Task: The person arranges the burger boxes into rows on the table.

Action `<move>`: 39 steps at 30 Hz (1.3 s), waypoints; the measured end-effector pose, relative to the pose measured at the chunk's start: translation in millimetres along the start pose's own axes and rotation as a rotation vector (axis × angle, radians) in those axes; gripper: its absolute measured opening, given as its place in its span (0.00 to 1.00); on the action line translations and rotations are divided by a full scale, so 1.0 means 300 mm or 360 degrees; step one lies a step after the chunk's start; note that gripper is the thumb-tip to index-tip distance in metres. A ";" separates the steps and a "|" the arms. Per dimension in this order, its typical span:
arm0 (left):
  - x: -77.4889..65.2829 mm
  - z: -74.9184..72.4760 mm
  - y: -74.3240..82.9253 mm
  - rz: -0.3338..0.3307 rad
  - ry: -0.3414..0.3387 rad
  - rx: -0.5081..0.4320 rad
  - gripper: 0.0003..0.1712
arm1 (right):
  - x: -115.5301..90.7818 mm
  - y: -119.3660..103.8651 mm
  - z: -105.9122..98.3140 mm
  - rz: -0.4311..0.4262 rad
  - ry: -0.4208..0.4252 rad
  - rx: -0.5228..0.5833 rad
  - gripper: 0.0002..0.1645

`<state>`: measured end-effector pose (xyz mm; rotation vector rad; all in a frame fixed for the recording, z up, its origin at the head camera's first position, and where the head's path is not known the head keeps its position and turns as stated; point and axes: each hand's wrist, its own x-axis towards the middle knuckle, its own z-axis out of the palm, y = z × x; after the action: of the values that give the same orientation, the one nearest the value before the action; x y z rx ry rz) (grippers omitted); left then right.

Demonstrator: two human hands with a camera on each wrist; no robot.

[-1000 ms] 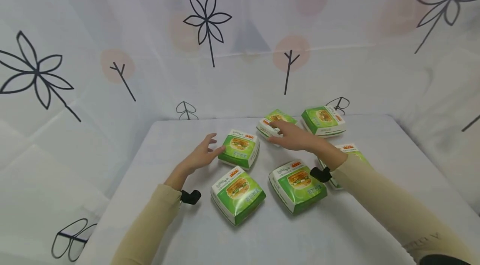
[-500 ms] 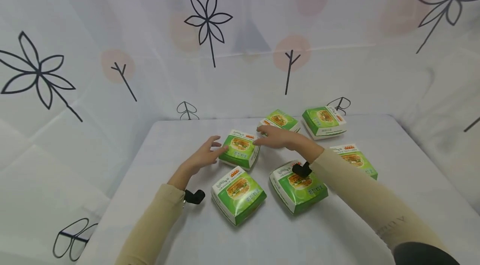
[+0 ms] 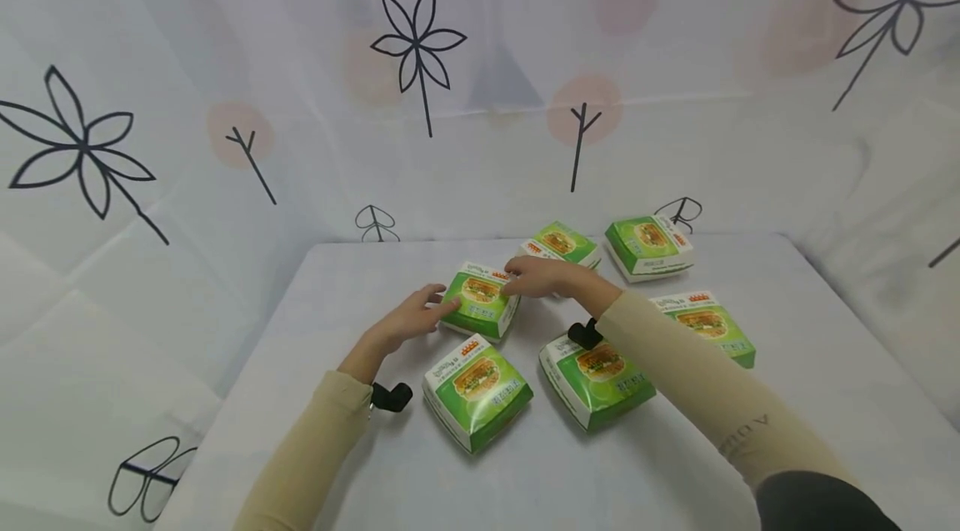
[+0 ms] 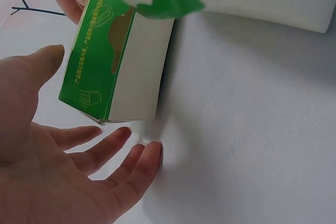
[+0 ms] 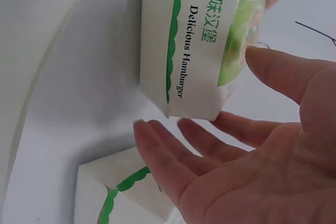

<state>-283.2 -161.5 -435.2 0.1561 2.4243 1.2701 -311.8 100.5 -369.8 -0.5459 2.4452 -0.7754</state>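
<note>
The right hand (image 3: 547,277) has changed place most. A second ago it was over the far box (image 3: 570,244), by the table's (image 3: 352,277) far edge; half a second ago it was farther left, and now it is at the right side of the middle-left box (image 3: 478,299), its thumb overlapping that box's top in the head view. The left hand (image 3: 408,318) stays at the opposite side of the same box, shifted only a little to the right. So the box now lies between both hands.

That box has kept its place on the table, left of the middle, fairly near the far edge and closer to the far left corner than to the far right one. Both hands are open: the fingers are apart and gently bent, with no grip on the box. Whether either thumb touches it, I cannot tell. The right wrist view shows its white side, printed "Delicious Hamburger".

The other boxes have not moved: the near-left box (image 3: 477,389), the near-right box (image 3: 596,389), the right-hand box (image 3: 708,327) and the corner box (image 3: 649,247) by the far right corner. The right sleeve (image 3: 690,373) now covers part of the near-right box, while the right-hand box, largely hidden a second ago, shows most of its top.
</note>
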 end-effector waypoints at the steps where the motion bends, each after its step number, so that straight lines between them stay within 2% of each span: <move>1: 0.001 0.002 0.000 -0.0009 -0.0005 0.0006 0.48 | 0.006 0.004 0.002 -0.0001 0.0001 -0.0016 0.37; 13: -0.010 0.011 0.015 -0.0022 -0.0082 -0.0101 0.47 | 0.033 0.025 0.011 0.0001 0.0016 -0.0062 0.35; 19: 0.002 0.000 0.019 -0.0004 -0.0007 -0.0028 0.43 | 0.033 0.022 0.015 0.0038 0.0026 -0.0062 0.20; 22: 0.023 -0.011 0.018 0.0045 0.0043 -0.0009 0.39 | 0.026 0.013 0.017 0.0078 0.0021 -0.0047 0.20; 25: 0.040 -0.021 0.014 0.0071 0.0043 -0.0016 0.36 | 0.019 0.003 0.022 0.0104 0.0016 -0.0025 0.20; 28: 0.040 -0.027 0.008 0.0047 0.0029 -0.0018 0.39 | 0.015 -0.002 0.025 0.0124 0.0008 -0.0040 0.21; 34: 0.002 -0.016 0.003 -0.0079 0.0097 0.0032 0.48 | 0.015 -0.003 0.009 0.0070 0.0019 -0.0157 0.21; 36: -0.007 -0.010 0.008 -0.0105 0.0090 0.0035 0.48 | 0.017 -0.004 0.003 0.0055 0.0018 -0.0155 0.21; 39: -0.007 -0.004 0.019 -0.0086 0.0058 0.0006 0.45 | 0.022 -0.005 0.000 0.0050 0.0023 -0.0101 0.19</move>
<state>-282.4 -159.7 -429.4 0.0689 2.4445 1.2551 -316.6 96.2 -371.2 -0.5256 2.4931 -0.6931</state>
